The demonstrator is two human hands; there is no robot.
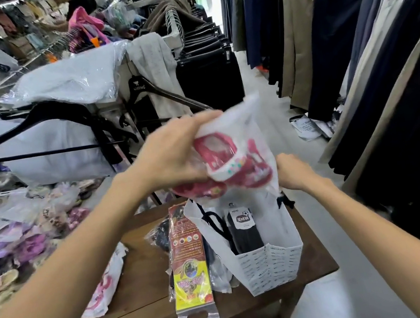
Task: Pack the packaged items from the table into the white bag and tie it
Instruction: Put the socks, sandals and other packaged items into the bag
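Note:
My left hand (175,153) grips a clear plastic pack of pink and white slippers (229,164) just above the open mouth of the white bag (269,262). The bag stands upright on the brown wooden table (143,301) with a black sock pack (243,231) inside it. My right hand (292,173) holds the bag's far right rim, next to a dark cord handle. A long red and yellow pack (189,261) leans against the bag's left side. A white and pink pack (107,282) lies flat at the table's left.
A dark item in clear plastic (160,235) lies behind the long pack. Black hangers (59,119) and a big plastic-wrapped bundle (72,76) are at the left, racks of trousers (347,27) on the right. Heaps of packed goods (10,245) line the left side.

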